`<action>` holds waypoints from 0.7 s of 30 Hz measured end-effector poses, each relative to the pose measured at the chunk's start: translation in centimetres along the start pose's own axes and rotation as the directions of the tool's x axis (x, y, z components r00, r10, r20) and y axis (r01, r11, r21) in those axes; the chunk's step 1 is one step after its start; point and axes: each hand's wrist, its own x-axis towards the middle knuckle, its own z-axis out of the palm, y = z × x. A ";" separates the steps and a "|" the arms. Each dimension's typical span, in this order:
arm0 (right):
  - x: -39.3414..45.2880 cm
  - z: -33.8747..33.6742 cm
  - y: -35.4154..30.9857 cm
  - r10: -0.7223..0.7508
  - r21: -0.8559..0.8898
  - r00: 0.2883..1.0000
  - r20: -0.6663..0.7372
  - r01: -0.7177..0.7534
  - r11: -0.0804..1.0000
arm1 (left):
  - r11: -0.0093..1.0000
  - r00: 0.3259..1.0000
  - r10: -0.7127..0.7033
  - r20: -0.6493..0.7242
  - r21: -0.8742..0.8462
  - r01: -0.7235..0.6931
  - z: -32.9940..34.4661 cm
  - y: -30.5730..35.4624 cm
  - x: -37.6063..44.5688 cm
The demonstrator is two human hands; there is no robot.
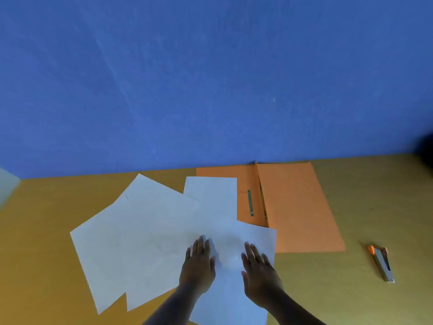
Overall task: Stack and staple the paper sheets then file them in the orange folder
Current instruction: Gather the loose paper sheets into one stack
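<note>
Several white paper sheets lie fanned out and overlapping on the wooden table. My left hand and my right hand rest flat, fingers spread, on the nearest sheets at the bottom centre. The orange folder lies open at the back, right of centre, its metal fastener showing; a sheet covers part of its left flap. A silver stapler with orange ends lies on the table to the right, apart from both hands.
A blue wall rises right behind the table's far edge. A dark shape intrudes at the right edge. A pale surface shows at the far left.
</note>
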 end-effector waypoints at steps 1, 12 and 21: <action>0.0 0.3 0.1 -0.003 -0.039 1.000 0.019 0.003 0.999 | 1.000 0.999 -0.001 0.033 0.013 0.001 0.3 -0.1 0.1; -1.0 -0.5 -0.3 0.314 0.219 0.896 -0.314 -0.254 0.942 | 0.999 0.999 0.034 -0.007 0.011 -0.034 2.2 0.0 0.1; -0.3 -0.1 -0.3 0.818 0.767 0.567 0.095 -0.566 0.303 | 0.988 0.988 0.150 -0.047 0.035 -0.148 3.7 0.4 -1.8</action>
